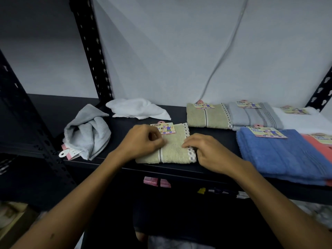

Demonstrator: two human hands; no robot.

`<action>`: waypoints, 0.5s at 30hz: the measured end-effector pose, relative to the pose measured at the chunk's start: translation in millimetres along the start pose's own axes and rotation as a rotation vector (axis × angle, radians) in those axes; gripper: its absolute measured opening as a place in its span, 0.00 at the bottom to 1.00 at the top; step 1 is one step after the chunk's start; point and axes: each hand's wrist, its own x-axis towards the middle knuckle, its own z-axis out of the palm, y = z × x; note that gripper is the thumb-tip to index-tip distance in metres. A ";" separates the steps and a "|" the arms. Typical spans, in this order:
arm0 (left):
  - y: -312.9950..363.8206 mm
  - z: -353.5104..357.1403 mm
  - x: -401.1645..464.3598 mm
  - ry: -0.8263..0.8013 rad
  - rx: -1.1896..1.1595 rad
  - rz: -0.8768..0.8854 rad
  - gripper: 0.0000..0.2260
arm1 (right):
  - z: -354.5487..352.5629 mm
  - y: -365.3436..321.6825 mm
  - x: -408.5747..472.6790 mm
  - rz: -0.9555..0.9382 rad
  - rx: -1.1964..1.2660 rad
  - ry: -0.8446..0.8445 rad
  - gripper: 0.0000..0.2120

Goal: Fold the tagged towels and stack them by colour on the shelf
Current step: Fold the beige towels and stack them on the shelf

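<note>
- Beige towel (173,147) sits folded at the front edge of the shelf (115,159), tag (164,128) up at its far left corner.
- Head view: left hand (142,142) rests on the towel's left part, fingers curled as if pinching the cloth by the tag; can't tell for sure it has a grip.
- Right hand (206,151) lies on the checked border, fingers bent over the right edge, pressing rather than clearly gripping.
- Looks like the final squaring of the fold before stacking.
- To do it well: flatten the creases, line up the edges, keep the tag on top, then lift with both hands under the fold so it doesn't open.
- Likely target: second beige towel (204,116) at the back, beside the grey towel (255,115).
- Blue towel (280,155), pink towel (318,146) and folded white towel (305,119) lie to the right.
- Still unfolded: crumpled grey towel (88,133) and crumpled white towel (136,109) on the left.
</note>
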 end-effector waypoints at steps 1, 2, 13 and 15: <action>-1.8 2.5 -1.9 -0.022 0.027 0.022 0.10 | 0.1 -2.9 -2.1 -0.014 -0.011 0.024 0.28; -5.3 3.4 -2.1 -0.025 0.053 0.044 0.12 | -1.3 -7.2 -4.3 -0.032 -0.016 0.049 0.28; 11.5 13.6 -39.9 0.394 -0.070 0.035 0.12 | -15.4 18.0 -0.2 0.009 -0.035 -0.039 0.24; 18.8 17.7 -55.3 0.344 -0.069 0.010 0.17 | -4.9 19.5 0.6 0.006 -0.065 -0.090 0.23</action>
